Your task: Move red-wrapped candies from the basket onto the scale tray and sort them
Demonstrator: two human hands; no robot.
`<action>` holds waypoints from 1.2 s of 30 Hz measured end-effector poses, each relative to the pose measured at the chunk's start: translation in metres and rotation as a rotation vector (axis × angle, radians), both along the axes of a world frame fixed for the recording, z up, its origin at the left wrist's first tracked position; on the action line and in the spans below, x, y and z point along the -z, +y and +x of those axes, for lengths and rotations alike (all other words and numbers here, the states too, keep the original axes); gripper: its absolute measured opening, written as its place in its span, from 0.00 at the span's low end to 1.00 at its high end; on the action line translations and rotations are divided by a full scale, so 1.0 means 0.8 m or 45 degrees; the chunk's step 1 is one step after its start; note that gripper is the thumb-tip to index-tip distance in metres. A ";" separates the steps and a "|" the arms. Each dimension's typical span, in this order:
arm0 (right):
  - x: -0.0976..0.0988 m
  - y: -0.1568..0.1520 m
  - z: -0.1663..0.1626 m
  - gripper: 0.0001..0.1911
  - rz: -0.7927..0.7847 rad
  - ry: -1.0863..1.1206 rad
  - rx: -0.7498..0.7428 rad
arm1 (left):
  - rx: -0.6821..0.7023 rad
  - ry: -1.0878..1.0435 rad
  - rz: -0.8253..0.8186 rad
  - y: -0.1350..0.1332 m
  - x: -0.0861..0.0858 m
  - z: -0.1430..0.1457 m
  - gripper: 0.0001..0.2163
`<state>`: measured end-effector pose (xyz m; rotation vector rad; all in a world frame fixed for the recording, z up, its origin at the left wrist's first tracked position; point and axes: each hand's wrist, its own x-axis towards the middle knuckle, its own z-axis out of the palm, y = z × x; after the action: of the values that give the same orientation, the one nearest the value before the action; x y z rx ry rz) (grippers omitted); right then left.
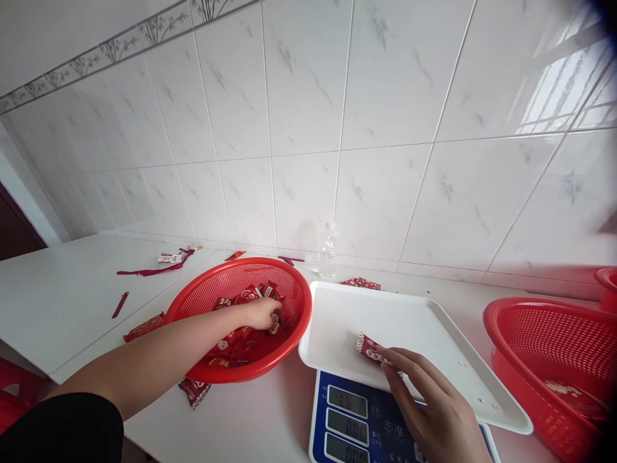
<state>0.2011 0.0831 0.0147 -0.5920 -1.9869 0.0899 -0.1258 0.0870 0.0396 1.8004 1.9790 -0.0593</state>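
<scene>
Reaching into a round red plastic basket [250, 372], my left hand [263, 314] has its fingers curled on a small red snack packet [274, 323]. Part of that packet is hidden by the fingers. Several other red packets [222, 347] lie around the hand in the basket. My right hand [429, 392] pinches another red snack packet [369, 347] between thumb and fingers, just over the white tray [409, 308]. The tray rests on a blue digital scale [347, 421], whose displays show in front of it.
A second red basket [530, 308] with packets inside stands at the right. Behind the tray is a clear plastic bottle [328, 251] by the tiled wall. Loose packets [195, 391] and dark red strips [154, 271] lie on the white table [72, 283].
</scene>
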 end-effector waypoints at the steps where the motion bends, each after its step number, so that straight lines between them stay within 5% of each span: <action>1: -0.002 0.000 0.000 0.10 -0.005 -0.007 0.004 | -0.020 0.007 0.008 0.001 -0.006 -0.003 0.13; 4: -0.005 -0.001 0.001 0.10 0.005 -0.016 0.011 | -0.050 0.009 0.005 0.003 -0.021 -0.008 0.17; 10: 0.002 0.001 0.002 0.10 0.041 -0.001 0.007 | 0.042 0.000 -0.144 0.002 -0.014 0.013 0.45; 20: -0.002 -0.002 0.004 0.11 0.031 -0.054 -0.033 | 0.026 0.038 -0.079 0.002 0.006 0.006 0.14; 28: 0.008 0.004 0.008 0.12 -0.021 -0.129 -0.048 | 0.066 -0.207 -0.059 0.007 -0.003 0.013 0.23; 36: 0.004 0.002 0.004 0.10 0.086 -0.102 -0.050 | 0.090 -0.305 -0.002 0.011 -0.001 0.018 0.20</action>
<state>0.2040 0.0850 0.0115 -0.5198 -2.0711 0.0233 -0.1111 0.0959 0.0402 1.7855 1.7480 0.1267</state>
